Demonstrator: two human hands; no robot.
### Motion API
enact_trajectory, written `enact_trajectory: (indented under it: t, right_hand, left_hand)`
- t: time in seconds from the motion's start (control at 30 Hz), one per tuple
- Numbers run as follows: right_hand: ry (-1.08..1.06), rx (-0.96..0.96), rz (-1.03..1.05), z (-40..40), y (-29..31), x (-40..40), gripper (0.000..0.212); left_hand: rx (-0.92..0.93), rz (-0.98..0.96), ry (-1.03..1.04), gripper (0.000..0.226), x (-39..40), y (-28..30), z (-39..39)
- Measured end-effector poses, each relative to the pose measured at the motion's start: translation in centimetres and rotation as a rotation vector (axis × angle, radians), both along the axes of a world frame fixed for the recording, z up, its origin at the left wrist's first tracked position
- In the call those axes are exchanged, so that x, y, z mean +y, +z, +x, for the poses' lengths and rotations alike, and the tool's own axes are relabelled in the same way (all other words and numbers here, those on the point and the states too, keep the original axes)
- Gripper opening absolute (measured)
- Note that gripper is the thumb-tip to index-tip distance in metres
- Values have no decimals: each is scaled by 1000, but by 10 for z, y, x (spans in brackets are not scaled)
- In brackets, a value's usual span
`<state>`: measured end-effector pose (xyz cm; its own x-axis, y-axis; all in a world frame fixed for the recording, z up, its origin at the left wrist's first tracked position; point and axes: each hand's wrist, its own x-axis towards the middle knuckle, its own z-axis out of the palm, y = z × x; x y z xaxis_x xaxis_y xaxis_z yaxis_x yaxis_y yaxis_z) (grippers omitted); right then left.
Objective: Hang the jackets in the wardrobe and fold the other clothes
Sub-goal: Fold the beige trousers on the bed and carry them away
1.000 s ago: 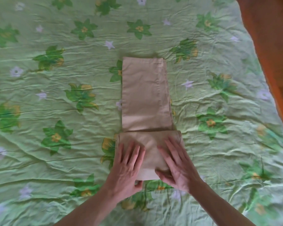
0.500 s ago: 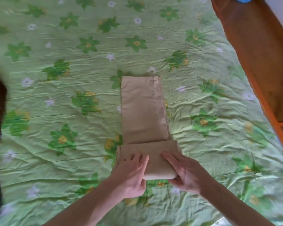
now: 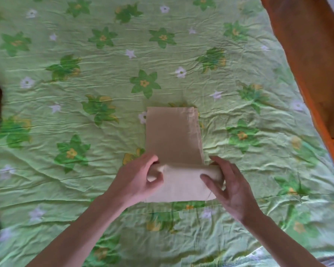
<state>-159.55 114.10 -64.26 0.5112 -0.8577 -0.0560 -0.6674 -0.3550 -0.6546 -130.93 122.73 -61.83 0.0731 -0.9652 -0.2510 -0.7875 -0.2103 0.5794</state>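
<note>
I am kneeling or leaning over the bed with both arms reaching forward, and the beige folded garment (image 3: 173, 135) is lying near the middle of the green flowered bedspread (image 3: 85, 54), its long narrow part stretching away from me. The end nearest me is doubled up into a thick roll running crosswise. My left hand (image 3: 139, 178) is gripping the left end of that roll, fingers curled over the top and thumb tucked against the cloth. My right hand (image 3: 228, 185) is holding the right end, thumb pressing on the near face and fingers wrapping round the outer edge, so both hands are clamping the same bundle from opposite sides. A wooden bed frame (image 3: 307, 64) is showing along the right edge of the bedspread.
</note>
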Motion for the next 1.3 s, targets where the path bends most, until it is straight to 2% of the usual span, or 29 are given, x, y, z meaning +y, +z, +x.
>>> enact_trajectory:
  t: [0.03, 0.1, 0.17, 0.27, 0.37, 0.5, 0.6, 0.73, 0.87, 0.97, 1.03, 1.1, 1.23, 1.3]
  right_hand:
    - [-16, 62, -131, 6, -6, -2, 58]
    - [-50, 164, -252, 17, -17, -9, 58]
    - [-54, 267, -306, 25, -28, -13, 56]
    - [97, 383, -358, 27, -48, -8, 58]
    - [254, 380, -266, 22, -64, 5, 72]
    - [274, 434, -222, 23, -76, 5, 95]
    - [292, 464, -227, 24, -85, -3, 96]
    - [309, 479, -247, 25, -93, -9, 95]
    - [325, 542, -234, 30, -91, -14, 95]
    - [330, 545, -217, 30, -87, -14, 93]
    - [330, 532, -213, 31, -83, -15, 94]
    - [333, 517, -212, 31, -78, -15, 98]
    - [467, 441, -281, 17, -68, -11, 111]
    - [550, 391, -338, 9, -66, -9, 112]
  left_hand:
    - [-92, -118, 43, 24, 0, -9, 1]
    - [-221, -267, 95, 30, -2, -24, -3]
    - [-293, -292, 81, 40, -2, -37, -10]
    - [-362, -198, 13, 57, 6, -58, -25]
    - [-318, -120, -86, 69, 21, -81, -33]
    - [-340, -100, -118, 100, 25, -93, -33]
    - [-359, -64, -142, 121, 19, -97, -32]
    - [-429, 48, -172, 138, 12, -100, -36]
    - [-618, 301, -229, 138, -10, -80, -58]
    - [-683, 368, -237, 121, -15, -74, -65]
    - [-676, 331, -202, 101, -14, -72, -63]
    - [-670, 307, -230, 94, -12, -69, -60]
    - [-582, 329, -229, 110, -13, -48, -56]
    - [-486, 366, -231, 109, -15, -32, -51]
